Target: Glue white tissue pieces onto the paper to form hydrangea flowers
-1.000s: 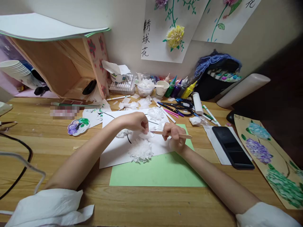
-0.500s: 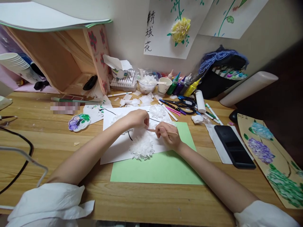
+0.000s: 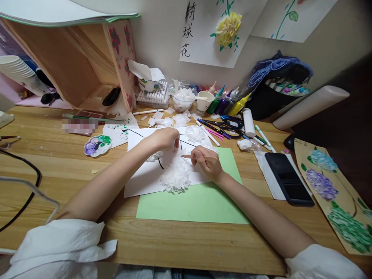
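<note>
My right hand [image 3: 207,162] is closed around a thin wooden stick [image 3: 211,158], whose narrow, darker tip points left above the white paper [image 3: 142,182]. My left hand [image 3: 170,139] hangs over the paper with its fingers bent down and pressed together; whatever they pinch is hidden. Just below both hands lies a fluffy white tissue-paper flower [image 3: 175,176] on the paper's lower edge. Another white tissue flower [image 3: 195,133] sits at the upper right, and one more is partly covered by my left hand. Black drawn lines run between the flowers.
Green paper [image 3: 192,205] lies under the white sheet. Behind are tissue scraps [image 3: 162,122], a bowl of tissue pieces [image 3: 183,101], a paper cup [image 3: 204,101], paint bottles [image 3: 219,101] and black scissors [image 3: 229,126]. A paint palette [image 3: 98,145] is left; a phone [image 3: 287,178] is right.
My left hand has lifted slightly away from the stick's tip, opening a gap between the hands. The stick stays in my right hand. The whole view has shifted a little.
</note>
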Tool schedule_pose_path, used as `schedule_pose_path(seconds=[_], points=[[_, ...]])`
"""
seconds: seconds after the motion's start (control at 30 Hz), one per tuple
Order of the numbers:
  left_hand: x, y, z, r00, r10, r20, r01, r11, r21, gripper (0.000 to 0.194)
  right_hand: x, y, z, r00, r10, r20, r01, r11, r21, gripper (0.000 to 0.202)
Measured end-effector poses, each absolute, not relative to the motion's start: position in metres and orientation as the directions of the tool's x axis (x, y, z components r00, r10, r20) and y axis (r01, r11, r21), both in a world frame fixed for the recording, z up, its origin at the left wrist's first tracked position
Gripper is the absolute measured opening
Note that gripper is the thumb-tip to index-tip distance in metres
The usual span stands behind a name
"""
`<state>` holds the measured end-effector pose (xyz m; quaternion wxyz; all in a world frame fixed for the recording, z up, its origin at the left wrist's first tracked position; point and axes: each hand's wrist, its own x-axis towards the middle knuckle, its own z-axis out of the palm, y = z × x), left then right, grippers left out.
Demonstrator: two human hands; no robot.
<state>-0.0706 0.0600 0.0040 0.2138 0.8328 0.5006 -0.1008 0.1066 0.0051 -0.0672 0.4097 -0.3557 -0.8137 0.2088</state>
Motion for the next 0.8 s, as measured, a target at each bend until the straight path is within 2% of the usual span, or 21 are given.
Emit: schedule_pose_path(seconds=[0.13,0.23,0.43,0.6,0.8], points=[[-0.0747,0.0631,0.0019,0.445,0.731,-0.517,0.893,-0.402,0.201,0.028,0.1063,0.0050,-0.0710,-0.352,0.820,0.451,0.370,0.565,-0.737,0.032],[-0.0740,0.0640,-0.0004,0.456,0.713,-0.532,0.888,-0.407,0.214,0.029,0.1058,0.0051,-0.0722,-0.326,0.849,0.416,0.348,0.517,-0.782,0.032],[-0.0719,0.0623,0.0000,0.455,0.713,-0.534,0.887,-0.413,0.205,0.027,0.1042,0.0048,-0.0712,-0.299,0.856,0.422,0.403,0.514,-0.758,0.035],[-0.0714,0.0609,0.0008,0.450,0.725,-0.522,0.891,-0.406,0.203,0.028,0.1058,0.0037,-0.0733,-0.293,0.817,0.497,0.406,0.576,-0.709,0.039],[-0.0715,0.0616,0.0000,0.454,0.727,-0.515,0.890,-0.401,0.217,0.030,0.1067,0.0033,-0.0743,-0.273,0.820,0.503,0.392,0.573,-0.720,0.041]])
